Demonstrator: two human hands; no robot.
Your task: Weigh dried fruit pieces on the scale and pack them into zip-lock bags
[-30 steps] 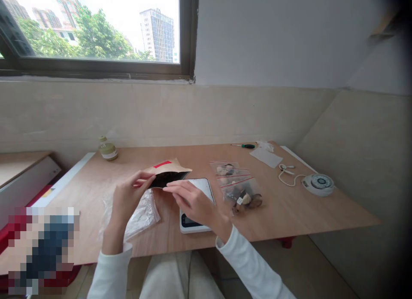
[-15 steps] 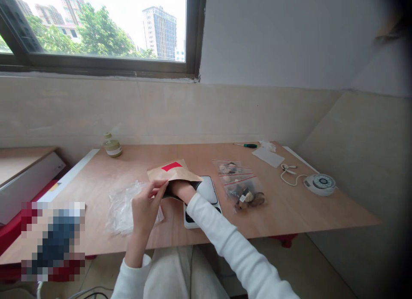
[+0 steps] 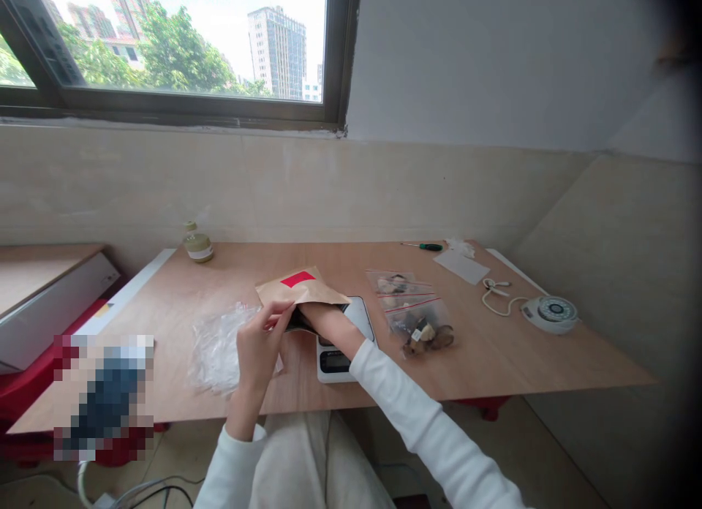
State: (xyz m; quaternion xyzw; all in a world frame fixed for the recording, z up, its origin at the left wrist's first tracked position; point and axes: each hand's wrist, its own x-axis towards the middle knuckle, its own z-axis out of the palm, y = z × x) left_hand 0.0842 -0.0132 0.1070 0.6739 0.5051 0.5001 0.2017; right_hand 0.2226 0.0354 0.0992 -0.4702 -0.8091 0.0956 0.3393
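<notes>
A brown kraft paper bag point(image 3: 274, 291) with a red label is held in the air, its mouth toward me and a dark lining showing inside. My left hand point(image 3: 260, 344) pinches the edge of that mouth between thumb and fingers. Inside the bag is my right hand point(image 3: 329, 324), in past the knuckles, so its fingers are hidden. Below and to the right lies a digital kitchen scale point(image 3: 360, 319) with a dark display, partly covered by the bag and right arm. A pile of clear plastic bags point(image 3: 216, 348) lies left of my left hand.
Right of the scale lie zip bags point(image 3: 414, 304) with small brown items. Farther off are a screwdriver point(image 3: 431, 247), a white card point(image 3: 461, 266) and a round white device point(image 3: 550, 314) with a cord. A yellowish bottle point(image 3: 198, 247) stands back left; a pixelated patch covers the left front.
My right hand has drawn back slightly toward me; more wrist shows outside the bag and the scale's display is more exposed. The view has shifted a little.
</notes>
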